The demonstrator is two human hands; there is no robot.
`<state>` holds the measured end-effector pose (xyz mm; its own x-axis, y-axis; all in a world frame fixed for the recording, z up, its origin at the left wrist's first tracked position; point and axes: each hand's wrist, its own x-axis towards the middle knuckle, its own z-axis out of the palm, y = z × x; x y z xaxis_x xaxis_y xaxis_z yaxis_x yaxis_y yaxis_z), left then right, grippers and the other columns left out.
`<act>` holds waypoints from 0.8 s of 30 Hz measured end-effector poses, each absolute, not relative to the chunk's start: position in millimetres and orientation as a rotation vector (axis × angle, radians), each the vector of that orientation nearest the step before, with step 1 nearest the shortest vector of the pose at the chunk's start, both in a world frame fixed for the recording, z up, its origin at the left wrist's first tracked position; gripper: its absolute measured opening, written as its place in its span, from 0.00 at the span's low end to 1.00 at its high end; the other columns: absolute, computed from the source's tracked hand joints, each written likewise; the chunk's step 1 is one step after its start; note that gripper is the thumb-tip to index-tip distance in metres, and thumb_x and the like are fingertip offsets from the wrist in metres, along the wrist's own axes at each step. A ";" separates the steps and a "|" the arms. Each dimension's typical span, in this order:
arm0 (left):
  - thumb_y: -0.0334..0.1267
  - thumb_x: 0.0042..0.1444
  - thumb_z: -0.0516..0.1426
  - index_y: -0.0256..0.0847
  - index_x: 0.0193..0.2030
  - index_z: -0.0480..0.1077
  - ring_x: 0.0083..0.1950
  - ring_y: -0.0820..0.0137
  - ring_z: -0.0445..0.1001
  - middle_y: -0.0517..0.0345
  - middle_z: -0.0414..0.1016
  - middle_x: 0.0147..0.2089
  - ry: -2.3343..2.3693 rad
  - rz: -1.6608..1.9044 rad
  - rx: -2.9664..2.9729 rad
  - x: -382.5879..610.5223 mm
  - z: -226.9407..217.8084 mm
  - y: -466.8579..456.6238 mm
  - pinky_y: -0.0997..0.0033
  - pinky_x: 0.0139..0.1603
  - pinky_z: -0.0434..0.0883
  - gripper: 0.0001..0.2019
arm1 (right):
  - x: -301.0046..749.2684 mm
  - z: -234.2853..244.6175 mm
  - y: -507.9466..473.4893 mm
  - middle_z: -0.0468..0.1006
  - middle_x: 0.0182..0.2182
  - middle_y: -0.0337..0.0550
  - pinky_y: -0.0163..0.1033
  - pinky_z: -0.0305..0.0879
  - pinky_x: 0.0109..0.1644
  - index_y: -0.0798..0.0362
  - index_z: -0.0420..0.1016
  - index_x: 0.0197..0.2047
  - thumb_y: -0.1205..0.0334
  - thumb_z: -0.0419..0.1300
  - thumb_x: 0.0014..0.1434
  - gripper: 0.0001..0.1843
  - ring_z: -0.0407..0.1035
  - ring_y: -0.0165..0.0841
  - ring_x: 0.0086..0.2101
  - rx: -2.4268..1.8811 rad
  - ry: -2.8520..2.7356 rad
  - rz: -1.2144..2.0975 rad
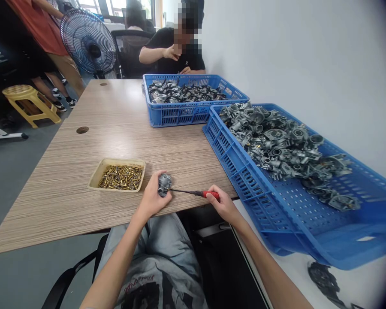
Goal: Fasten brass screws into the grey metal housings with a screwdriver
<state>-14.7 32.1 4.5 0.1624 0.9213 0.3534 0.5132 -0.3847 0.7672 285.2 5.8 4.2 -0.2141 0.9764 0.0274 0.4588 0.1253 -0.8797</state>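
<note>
My left hand grips a small grey metal casting at the near edge of the wooden table. My right hand is closed round the red handle of a screwdriver. Its thin dark shaft runs left and its tip meets the casting. A shallow beige tray of several small brass screws lies just left of my left hand.
A big blue crate at my right holds many grey castings. A second blue crate of darker parts stands farther back. A person sits at the far end, beside a fan. A yellow stool stands at left.
</note>
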 end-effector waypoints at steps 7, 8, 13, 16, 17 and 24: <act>0.30 0.53 0.60 0.43 0.67 0.59 0.58 0.60 0.74 0.49 0.72 0.59 1.346 1.139 1.966 -14.4 4.1 32.6 0.57 0.65 0.70 0.34 | 284.6 4.3 6.3 0.63 0.28 0.34 0.41 0.54 0.34 0.48 0.64 0.40 0.44 0.57 0.71 0.16 0.58 0.33 0.28 -1.387 -1.748 1.031; 0.31 0.53 0.61 0.43 0.67 0.59 0.57 0.60 0.74 0.49 0.72 0.58 1.346 1.139 1.963 -14.3 4.1 32.5 0.57 0.65 0.71 0.34 | 284.4 4.5 6.5 0.63 0.27 0.34 0.41 0.54 0.35 0.48 0.64 0.38 0.43 0.56 0.72 0.18 0.58 0.33 0.28 -1.392 -1.749 1.023; 0.31 0.53 0.60 0.42 0.67 0.60 0.57 0.60 0.75 0.49 0.73 0.58 1.355 1.131 1.954 -13.8 4.4 32.2 0.57 0.64 0.71 0.33 | 285.6 5.3 4.8 0.62 0.28 0.33 0.40 0.54 0.33 0.48 0.65 0.43 0.44 0.57 0.71 0.16 0.57 0.33 0.27 -1.374 -1.755 1.062; 0.31 0.53 0.60 0.43 0.67 0.60 0.56 0.61 0.75 0.49 0.73 0.58 1.356 1.138 1.961 -13.8 4.5 32.2 0.58 0.63 0.72 0.33 | 286.1 4.5 4.7 0.63 0.29 0.33 0.40 0.55 0.34 0.47 0.64 0.46 0.45 0.59 0.69 0.15 0.58 0.34 0.28 -1.383 -1.743 1.052; 0.31 0.53 0.60 0.43 0.67 0.60 0.56 0.61 0.75 0.50 0.73 0.57 1.356 1.140 1.963 -13.8 4.6 32.2 0.58 0.63 0.72 0.33 | 285.8 4.1 5.2 0.64 0.28 0.33 0.40 0.55 0.34 0.48 0.64 0.44 0.45 0.59 0.70 0.15 0.58 0.34 0.28 -1.392 -1.740 1.034; 0.30 0.53 0.60 0.43 0.67 0.60 0.57 0.60 0.75 0.49 0.73 0.59 1.363 1.140 1.975 -13.9 5.0 32.2 0.57 0.64 0.72 0.34 | 283.9 5.9 5.2 0.63 0.27 0.33 0.40 0.55 0.33 0.48 0.65 0.42 0.45 0.56 0.71 0.15 0.57 0.33 0.27 -1.388 -1.753 1.027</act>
<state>-13.9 32.2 5.0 0.1566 0.9189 0.3620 0.5186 -0.3885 0.7617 283.9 5.2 5.9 -0.2113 0.9770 0.0301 0.4516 0.1249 -0.8834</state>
